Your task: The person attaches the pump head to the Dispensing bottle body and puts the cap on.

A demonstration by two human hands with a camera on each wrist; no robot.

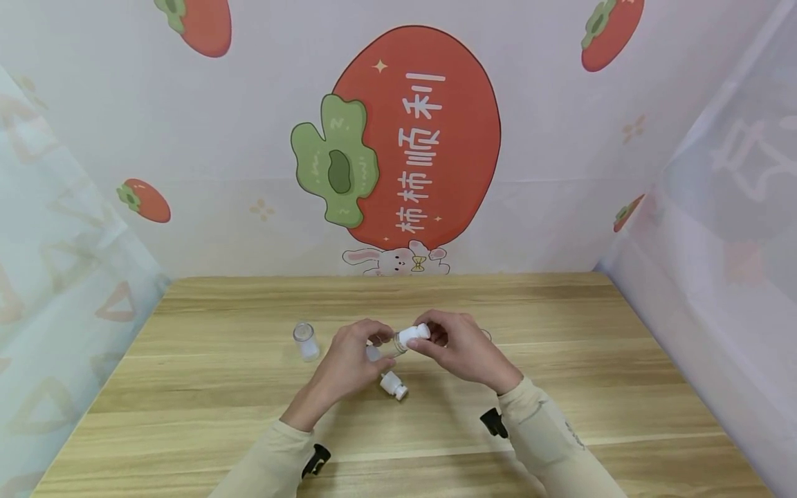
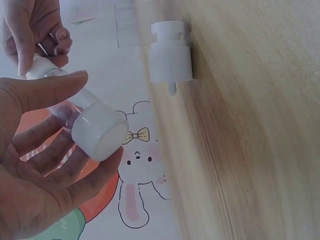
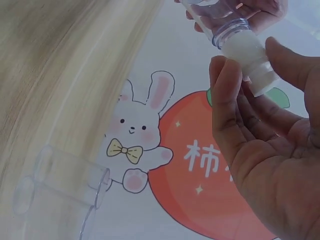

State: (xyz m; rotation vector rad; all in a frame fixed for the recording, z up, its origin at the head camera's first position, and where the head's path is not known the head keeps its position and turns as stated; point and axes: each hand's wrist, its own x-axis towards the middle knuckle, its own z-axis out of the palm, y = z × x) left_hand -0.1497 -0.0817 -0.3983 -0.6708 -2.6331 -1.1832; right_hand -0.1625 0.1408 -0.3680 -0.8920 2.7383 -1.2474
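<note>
While both hands meet over the table [image 1: 560,360], I see one small clear bottle [image 1: 398,341] held between them, just off the wood, near the table's mid-line.

Grip, L: left hand [image 1: 349,360] fingers curled round the bottle's clear body/base end. Left wrist cam shows thumb on top and fingers under; the white round end [image 2: 99,131] faces the lens. Clamped on the bottle.

Grip, R: right hand [image 1: 461,353] pinches the white pump cap [image 1: 416,334] at the bottle's other end; thumb and fingertips [image 3: 227,95] closed round the cap in right wrist cam. Cap sits at the threaded neck [image 3: 227,31]; can't tell if fully seated.

Writing: none legible on bottle or cap. Backdrop behind the table has a big red persimmon [image 1: 429,131] w/ white chars "柿柿顺利", and a bunny [image 1: 398,261] w/ yellow bow below it.

Pose: both forearms come in from the table's near edge, beige sleeves, black wrist mounts [image 1: 316,460]. Palms turned inward toward each other, wrists raised off the table.

Nearby: 2nd small bottle w/ white cap [image 1: 394,384] lying on its side on the table, just near-side of the held bottle. Clear cover [image 1: 305,340] standing upright on the table, left of the left hand, apart from it. Loose white pump head [image 2: 171,55] on the table in left wrist cam.
</note>
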